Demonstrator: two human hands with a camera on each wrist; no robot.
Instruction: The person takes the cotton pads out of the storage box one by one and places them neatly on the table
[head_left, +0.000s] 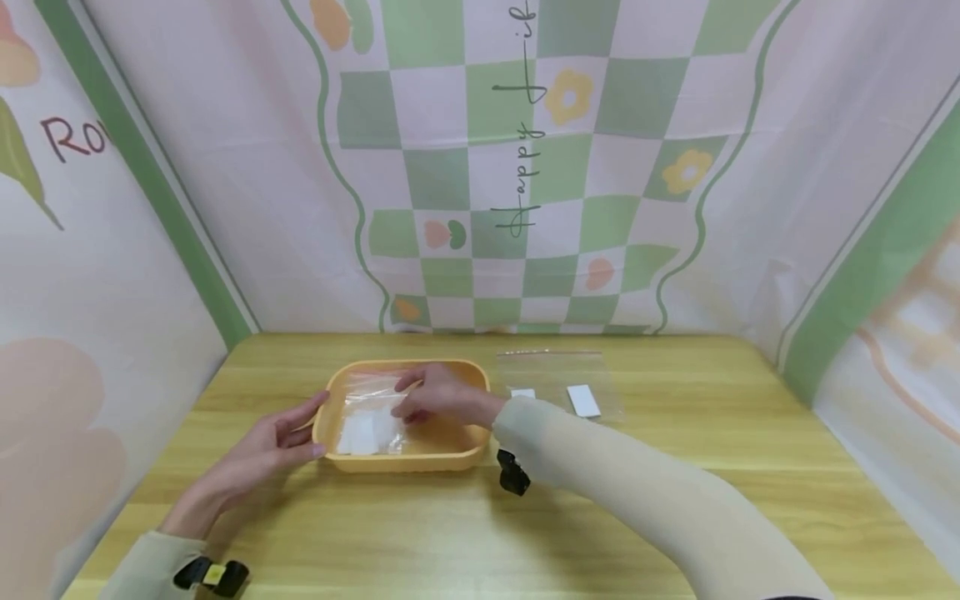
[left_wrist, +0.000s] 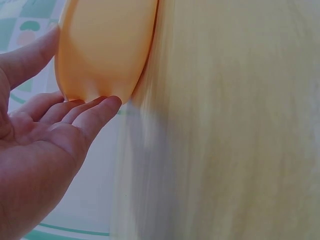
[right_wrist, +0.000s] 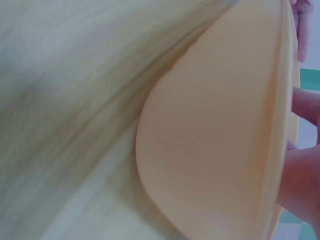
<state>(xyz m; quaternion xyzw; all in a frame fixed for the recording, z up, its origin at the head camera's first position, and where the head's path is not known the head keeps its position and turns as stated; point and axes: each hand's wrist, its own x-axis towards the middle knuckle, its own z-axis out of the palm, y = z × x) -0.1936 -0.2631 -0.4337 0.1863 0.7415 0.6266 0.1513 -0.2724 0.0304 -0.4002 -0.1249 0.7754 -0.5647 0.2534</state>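
A yellow-orange plastic tray sits on the table in the head view. In its left part lies a clear zip bag with white flat pieces inside. My left hand touches the tray's left end, its fingers fairly straight against the outside wall and the thumb near the rim in the left wrist view. My right hand reaches into the tray from the right, bent fingers spread apart at the bag's right edge. In the right wrist view, the tray wall hides most of that hand.
Right of the tray, another clear zip bag lies flat on the wooden table, with white pieces in it. The right forearm passes in front of it. A patterned cloth hangs behind the table.
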